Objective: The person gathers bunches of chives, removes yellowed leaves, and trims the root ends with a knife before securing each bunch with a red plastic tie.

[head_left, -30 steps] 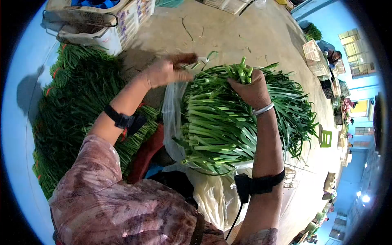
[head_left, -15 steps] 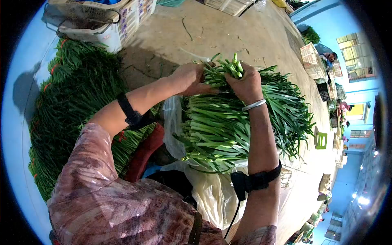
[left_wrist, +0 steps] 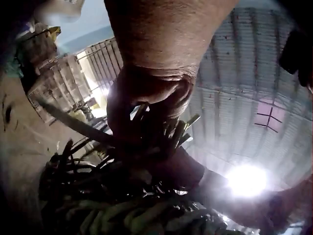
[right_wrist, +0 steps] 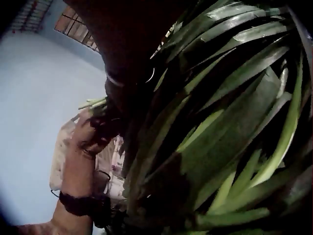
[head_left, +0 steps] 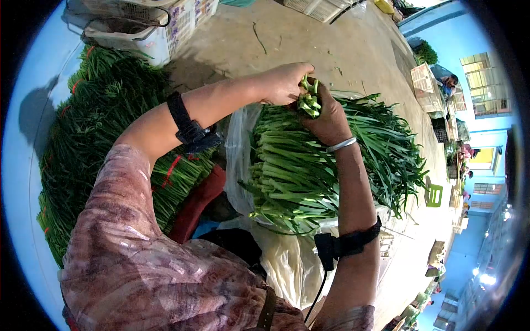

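Observation:
Over the far edge of a heap of long, flat-leaved green stalks [head_left: 292,171], both hands meet at a small bunch of the same stalks [head_left: 309,105], its pale cut ends pointing up. My right hand [head_left: 329,117], with a silver bangle at the wrist, grips the bunch from the right. Fingers of my left hand [head_left: 284,84] curl against its left side, close to the cut ends; in the left wrist view stalk ends poke out beside that hand. Broad leaves [right_wrist: 225,122] fill much of the right wrist view. Some fingertips are hidden behind the bunch.
Dark green bundles [head_left: 110,110] tied with red bands are piled at the left by the blue wall. Clear plastic sheeting [head_left: 237,160] edges the stalk heap. White crates [head_left: 182,27] stand at the far left, and more crates [head_left: 424,83] on the right near another person.
My left hand has come in from the left to the bunch and now curls against it. My right hand has drawn slightly left with the bunch, whose cut ends now tilt more toward the camera.

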Motion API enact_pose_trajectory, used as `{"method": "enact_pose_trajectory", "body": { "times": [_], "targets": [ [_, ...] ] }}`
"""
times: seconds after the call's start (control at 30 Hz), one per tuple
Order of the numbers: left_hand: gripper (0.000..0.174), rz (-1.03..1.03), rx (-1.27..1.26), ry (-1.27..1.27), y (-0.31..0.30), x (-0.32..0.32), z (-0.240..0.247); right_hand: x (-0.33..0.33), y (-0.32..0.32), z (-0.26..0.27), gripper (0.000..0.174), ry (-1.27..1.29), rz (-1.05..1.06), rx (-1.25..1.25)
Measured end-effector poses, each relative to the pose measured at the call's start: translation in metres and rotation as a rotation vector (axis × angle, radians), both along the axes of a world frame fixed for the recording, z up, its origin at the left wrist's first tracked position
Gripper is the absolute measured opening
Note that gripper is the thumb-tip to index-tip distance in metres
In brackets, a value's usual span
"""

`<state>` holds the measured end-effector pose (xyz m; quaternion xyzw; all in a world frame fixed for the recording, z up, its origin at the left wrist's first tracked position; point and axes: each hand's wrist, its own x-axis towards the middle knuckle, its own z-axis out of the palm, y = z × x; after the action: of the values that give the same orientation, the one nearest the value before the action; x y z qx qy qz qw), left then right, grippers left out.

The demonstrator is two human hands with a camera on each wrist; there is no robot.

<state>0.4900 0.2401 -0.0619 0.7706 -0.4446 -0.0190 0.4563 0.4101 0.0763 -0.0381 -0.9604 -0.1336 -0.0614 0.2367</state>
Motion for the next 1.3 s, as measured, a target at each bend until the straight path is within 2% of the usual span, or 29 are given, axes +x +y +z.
{"method": "enact_pose_trajectory", "body": {
  "times": [0.07,0.1,0.13,0.2,0.23,0.27,0.33,0.4,0.47,0.5,0.53,0.57,0.6,0.67,0.73,0.8,0.83,0.93,0.97,1.0,1.07,1.1,1.17,1.27,1.3],
  "targets": [
    [0.053,-0.056,0.050,0.301,0.003,0.001,0.013,0.005,-0.005,-0.005,0.062,-0.002,-0.048,-0.014],
    [0.053,-0.173,0.035,0.567,0.012,0.001,0.023,0.004,-0.003,-0.003,0.044,-0.078,-0.092,0.064],
    [0.053,-0.171,0.034,0.571,0.021,0.003,0.019,0.006,-0.005,-0.005,0.037,-0.092,-0.115,0.086],
    [0.056,-0.021,-0.276,0.484,0.042,0.006,0.008,0.007,-0.007,0.000,0.035,-0.042,-0.135,0.231],
    [0.050,0.200,-0.260,0.115,0.048,0.009,-0.011,0.010,-0.011,0.000,0.032,-0.016,-0.142,0.279],
    [0.050,0.197,-0.261,0.113,0.047,0.006,-0.011,0.011,-0.011,0.002,0.032,-0.019,-0.144,0.278],
    [0.048,0.116,0.060,0.344,0.048,-0.018,-0.014,0.013,-0.010,0.004,0.029,0.031,-0.176,0.309],
    [0.048,0.136,0.422,0.246,0.039,-0.041,0.014,0.014,-0.009,0.000,0.028,0.035,-0.171,0.350],
    [0.045,0.141,0.432,0.181,0.023,-0.031,-0.021,0.013,-0.009,0.000,0.029,0.042,-0.169,0.297],
    [0.041,0.144,0.144,0.176,0.014,-0.027,-0.029,0.011,-0.006,0.003,0.030,-0.034,-0.163,0.099],
    [0.037,0.152,-0.137,0.175,0.009,-0.021,-0.036,0.008,-0.003,0.008,0.030,-0.009,-0.173,0.066],
    [0.023,0.123,-0.113,-0.028,0.007,-0.014,-0.030,0.006,-0.004,0.006,0.033,-0.048,-0.126,0.048],
    [0.023,0.122,-0.109,-0.028,0.007,-0.010,-0.018,0.005,-0.003,0.005,0.036,-0.087,-0.079,0.032],
    [0.014,0.029,0.058,-0.075,0.007,-0.008,0.004,0.006,-0.003,0.005,0.039,-0.042,-0.050,0.056],
    [0.015,0.045,0.012,-0.040,0.004,-0.012,0.014,0.005,-0.001,0.010,0.043,-0.005,-0.020,0.075],
    [0.037,-0.026,-0.106,0.075,-0.003,-0.009,0.015,0.004,0.002,0.015,0.048,0.048,-0.047,0.153],
    [0.054,-0.058,-0.127,0.074,-0.002,-0.008,0.011,0.004,0.003,0.016,0.049,0.031,-0.044,0.097],
    [0.063,-0.010,-0.138,0.132,0.011,-0.005,-0.002,0.006,-0.003,0.013,0.048,0.055,-0.052,0.122],
    [0.063,0.015,-0.170,0.097,0.022,-0.005,-0.008,0.005,-0.003,0.012,0.041,0.003,-0.059,0.163],
    [0.063,0.016,-0.167,0.094,0.036,0.000,-0.032,0.005,-0.003,0.014,0.041,0.002,-0.057,0.167],
    [0.078,0.183,0.384,-0.815,0.055,0.011,-0.087,0.003,-0.003,0.020,0.032,-0.016,-0.129,0.325],
    [0.078,0.184,0.381,-0.815,0.057,-0.001,-0.077,0.005,-0.005,0.022,0.027,-0.016,-0.082,0.401],
    [0.085,0.466,0.000,0.275,0.061,-0.043,-0.060,0.005,-0.008,0.026,0.027,0.013,-0.092,0.362],
    [0.090,0.543,0.035,0.260,0.067,-0.067,-0.057,0.004,-0.006,0.021,0.026,0.037,-0.078,0.358],
    [0.092,0.559,0.011,0.317,0.064,-0.068,-0.073,0.004,-0.007,0.017,0.025,0.023,-0.092,0.415]
  ]
}}
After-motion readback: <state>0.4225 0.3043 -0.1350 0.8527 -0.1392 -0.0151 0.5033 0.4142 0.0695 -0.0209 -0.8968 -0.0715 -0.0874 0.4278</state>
